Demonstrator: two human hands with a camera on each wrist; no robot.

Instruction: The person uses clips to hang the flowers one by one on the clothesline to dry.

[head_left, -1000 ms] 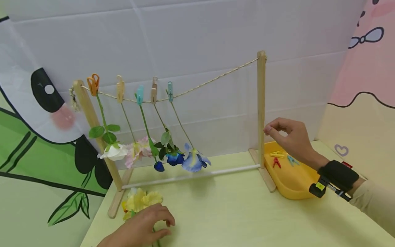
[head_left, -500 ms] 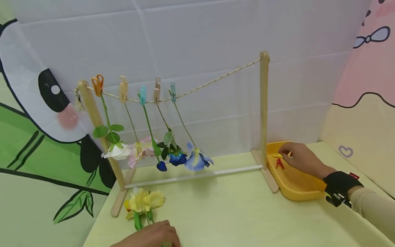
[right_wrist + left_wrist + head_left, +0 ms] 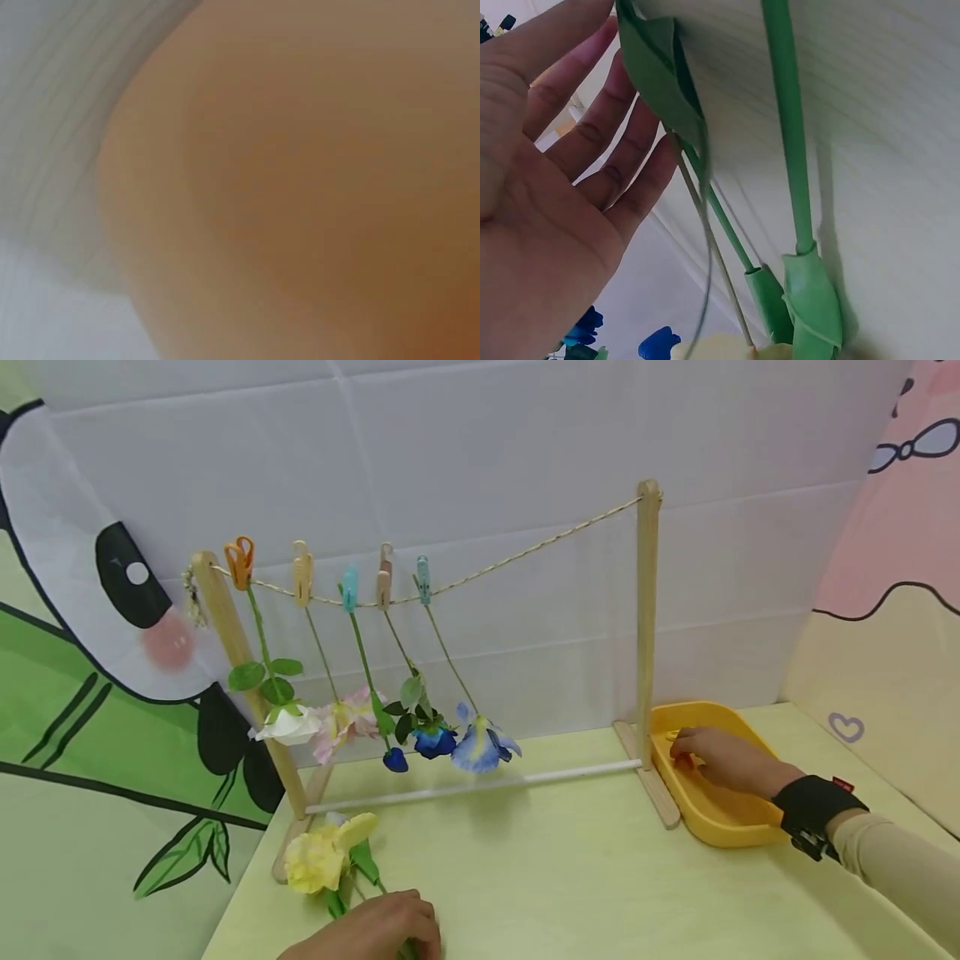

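In the head view my left hand (image 3: pixel 378 928) is low at the front, by the stems of yellow flowers (image 3: pixel 318 858) lying on the table. The left wrist view has its thumb and fingertips pinching a green stem with a leaf (image 3: pixel 660 71) near the top edge; another thick green stem (image 3: pixel 789 127) runs beside it. My right hand (image 3: pixel 723 760) reaches into the yellow tray (image 3: pixel 723 833), fingers bent down on a red clothespin (image 3: pixel 684 762) that they partly cover. A yellow clothespin (image 3: pixel 672 736) lies just behind. The right wrist view is only a blurred tray wall.
A rope (image 3: pixel 525 552) hangs between two wooden posts (image 3: pixel 647 627). Several flowers hang head down from it by clothespins on its left half, among them a white rose (image 3: pixel 288 725) and a blue-violet iris (image 3: pixel 480 747). A white bar (image 3: pixel 465 787) joins the stand's feet.
My right hand has come down from above into the tray, first near the yellow clothespin, then onto the red one. The yellow flowers have turned and shifted left as my left hand grips a stem.
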